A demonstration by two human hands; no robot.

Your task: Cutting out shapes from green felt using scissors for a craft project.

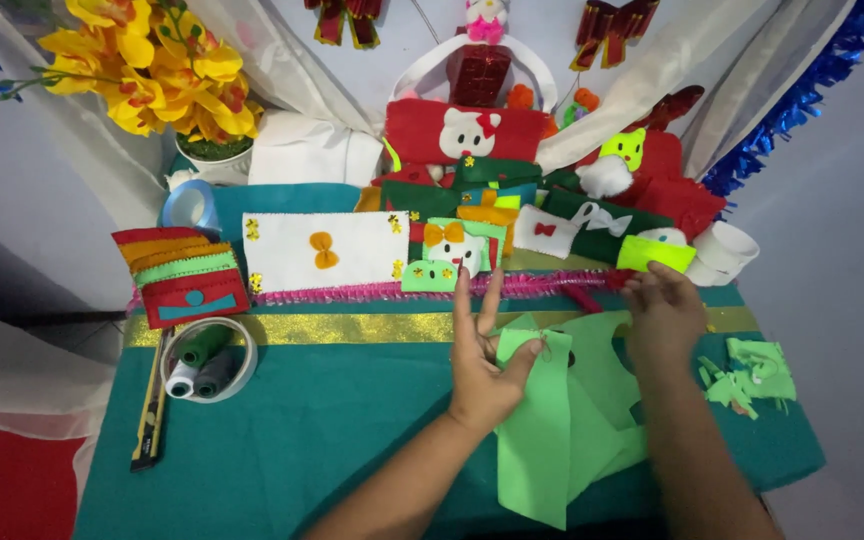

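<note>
Green felt (542,420) between both hands' fingers (492,300)

Teal-covered table (332,420) with a gold strip (352,327) across it carries light green felt sheets (562,420) near right, green scraps (752,375) far right, a white bowl of thread spools (207,362) and a utility knife (150,415) left, felt pouches (452,230) along the far edge.

Lighting bright, even, diffuse; source not determinable. Soft shadows only. No glare on the teal table cloth (332,420). Wide-angle bending toward frame edges around it. Focus slightly soft throughout.
</note>
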